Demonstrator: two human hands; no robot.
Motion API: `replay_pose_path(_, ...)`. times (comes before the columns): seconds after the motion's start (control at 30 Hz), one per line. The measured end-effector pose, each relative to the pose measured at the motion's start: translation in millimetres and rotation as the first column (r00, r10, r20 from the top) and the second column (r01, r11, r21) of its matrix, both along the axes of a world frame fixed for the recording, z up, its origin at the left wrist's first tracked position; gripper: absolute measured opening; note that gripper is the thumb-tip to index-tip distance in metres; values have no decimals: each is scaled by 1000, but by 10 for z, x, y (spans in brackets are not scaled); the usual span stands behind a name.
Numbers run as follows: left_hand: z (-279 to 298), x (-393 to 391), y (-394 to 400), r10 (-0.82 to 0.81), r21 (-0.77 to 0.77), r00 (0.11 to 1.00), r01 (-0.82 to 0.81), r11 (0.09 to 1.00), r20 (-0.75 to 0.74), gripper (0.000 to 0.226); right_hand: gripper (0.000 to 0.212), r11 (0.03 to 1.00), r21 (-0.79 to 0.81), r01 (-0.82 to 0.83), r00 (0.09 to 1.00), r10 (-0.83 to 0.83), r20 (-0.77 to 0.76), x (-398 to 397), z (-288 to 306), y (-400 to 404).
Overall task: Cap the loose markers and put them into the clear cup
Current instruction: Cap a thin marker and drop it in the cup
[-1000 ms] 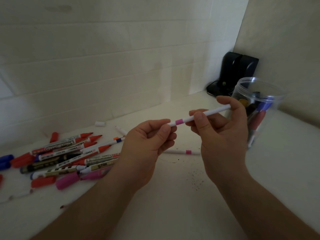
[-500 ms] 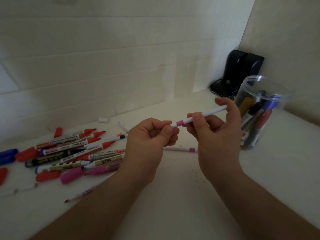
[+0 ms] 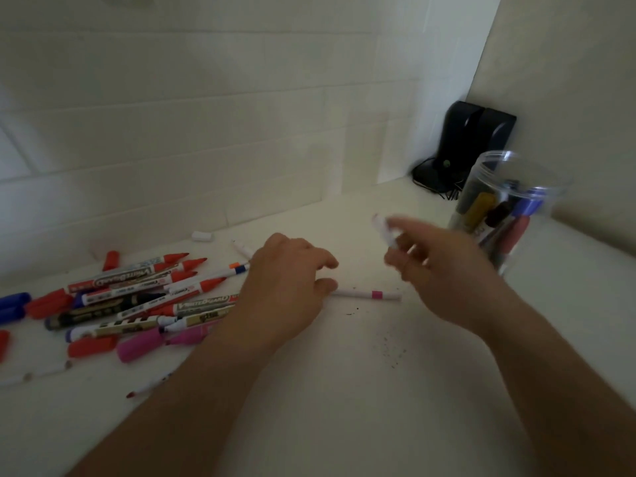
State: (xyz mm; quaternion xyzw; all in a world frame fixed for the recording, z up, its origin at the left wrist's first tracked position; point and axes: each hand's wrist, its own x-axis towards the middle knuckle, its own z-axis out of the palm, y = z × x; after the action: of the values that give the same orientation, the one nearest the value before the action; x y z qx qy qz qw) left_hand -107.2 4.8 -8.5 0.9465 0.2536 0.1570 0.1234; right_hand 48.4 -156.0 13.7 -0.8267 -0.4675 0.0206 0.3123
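Head view is showing the right hand [image 3: 444,270] gripping a blurred thin white marker [image 3: 383,232] at nine o'clock of the clear cup [image 3: 509,208], while the left hand [image 3: 285,290] is hovering loosely curled, holding nothing, over the bench [image 3: 344,390].

White tiled wall [image 3: 213,132], white counter [image 3: 344,407], black device [image 3: 478,142] with cord in the corner, dark specks [image 3: 392,349].

Right hand [image 3: 444,270], held marker [image 3: 383,232] motion-blurred.

Marker pile [image 3: 137,304] at left — cup [image 3: 509,208] at right, speakers [image 3: 478,139] behind
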Motion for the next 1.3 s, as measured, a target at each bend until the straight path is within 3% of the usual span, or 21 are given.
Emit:
replay_pose_path(0.07, -40, -10, 44, 41, 77, 988, -29, 997, -146, 38, 31, 969, -247, -23, 995, 46, 91, 26, -105, 106)
replay_pose_path(0.17, -73, -6, 55, 59, 74, 984, -48, 996, -168, 34, 24, 918, -389, -80, 976, 151, 154, 5, -209, 265)
replay_pose_path(0.3, -120, 10, 41, 27, -108, 998, -33, 994, -58, 34, 24, 940, -295, -171, 968, 216, 128, -26, -346, 386)
replay_pose_path(0.4, -182, 26, 31, 7, -146, 1000, -5, 989, 7, 36, 23, 936, -241, -257, 951, 289, 107, -87, -480, 461)
replay_pose_path(0.57, -187, 46, -19, -71, -165, 994, 84, 983, 82, 31, 23, 955, -178, -236, 951, 264, 160, -121, -632, 486)
replay_pose_path(0.7, -140, 46, -57, -25, -290, 965, 102, 952, 260, 22, 20, 965, -202, -167, 938, 219, 270, -106, -644, 421)
replay_pose_path(0.83, -88, 27, -102, 59, -378, 843, 176, 909, 535, 27, 19, 992, -39, -119, 975, 124, 185, -224, -391, 361)
replay_pose_path(0.9, -63, 6, -138, 31, -345, 804, 220, 912, 594, 30, 28, 994, 81, -79, 997, 79, -7, -265, -115, 251)
replay_pose_path(0.97, -84, -8, -183, 6, -331, 806, 236, 914, 591, 31, 38, 958, 272, -89, 961, 155, -231, -283, 269, 82)
replay_pose_path(1.07, -101, 17, -275, -19, -408, 845, 278, 869, 534, 31, 29, 814, 579, -44, 878, 308, -367, -167, 924, -264)
replay_pose_path(1.13, -77, 82, -313, -131, -411, 912, 299, 861, 387, 32, 20, 691, 720, 55, 854, 341, -393, 19, 1326, -500)
replay_pose_path(1.23, 93, 291, -447, -310, -481, 945, 322, 815, 108, 41, 21, 595, 787, 163, 877, 279, -392, 472, 1699, -699)
replay_pose_path(1.3, 250, 539, -597, -328, -538, 941, 321, 779, 87, 62, 26, 600, 764, 236, 880, 202, -430, 766, 1793, -703)
